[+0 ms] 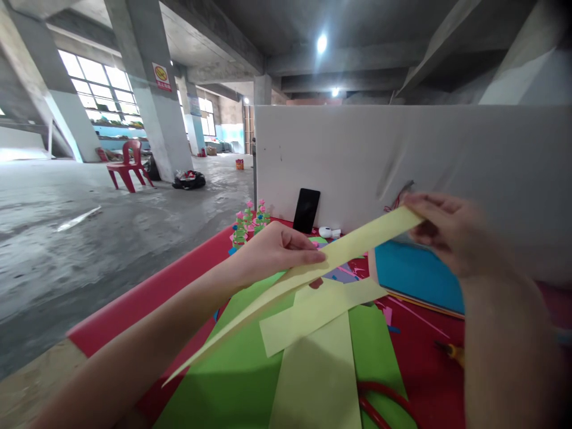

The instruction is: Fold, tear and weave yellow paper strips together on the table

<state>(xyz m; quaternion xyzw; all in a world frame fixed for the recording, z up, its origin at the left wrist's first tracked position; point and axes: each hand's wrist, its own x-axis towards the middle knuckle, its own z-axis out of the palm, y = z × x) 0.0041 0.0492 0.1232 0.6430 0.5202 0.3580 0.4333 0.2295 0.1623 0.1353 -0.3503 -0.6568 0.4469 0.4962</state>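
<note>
A long pale yellow paper strip [370,234] is stretched between my two hands above the table. My left hand [286,247] pinches it near the middle, and its loose end slants down to the lower left. My right hand [447,229] grips the upper right end. Below lies a shorter yellow paper piece [277,330], crossing a wider yellow sheet [317,381]. Both rest on green paper [214,375]. Red scissor handles [384,396] show at the bottom edge; the blades are hidden.
Blue sheets [417,274] lie at the right on the red table cover [429,333], near a yellow-handled tool [456,353]. A black phone [307,210] leans against the white partition [348,155]. Small paper flowers [245,223] stand at the back left, with paper scraps nearby.
</note>
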